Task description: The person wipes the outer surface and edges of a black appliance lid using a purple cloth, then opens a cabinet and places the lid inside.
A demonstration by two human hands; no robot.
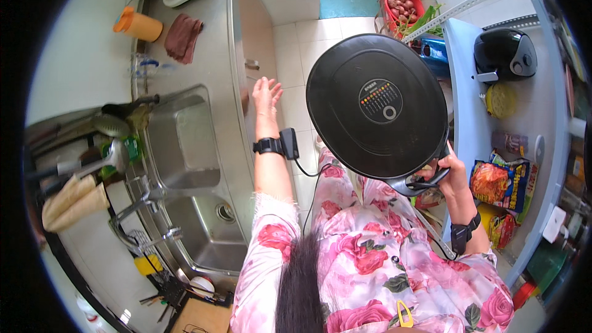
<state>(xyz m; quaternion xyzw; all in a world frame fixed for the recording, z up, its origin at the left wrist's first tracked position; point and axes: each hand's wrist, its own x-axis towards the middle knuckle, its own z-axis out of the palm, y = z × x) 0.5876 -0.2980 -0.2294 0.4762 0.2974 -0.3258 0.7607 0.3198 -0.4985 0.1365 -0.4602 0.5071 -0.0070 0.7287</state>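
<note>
A large black rounded appliance, which looks like an electric griddle, hangs in the air over the floor in front of my legs. On its upper face is a round printed label bearing writing and coloured dots. My right hand grips its looped handle at the near right corner; part of the fingers is hidden behind it. My left hand is raised beside the counter front, fingers apart, holding nothing. Each wrist wears a strapped black device with a cable.
On my left, a steel counter carries a double sink, a brown cloth and an orange jug. To the right, blue-grey shelving holds a black air fryer and food packets. Ahead stands a red basket of onions.
</note>
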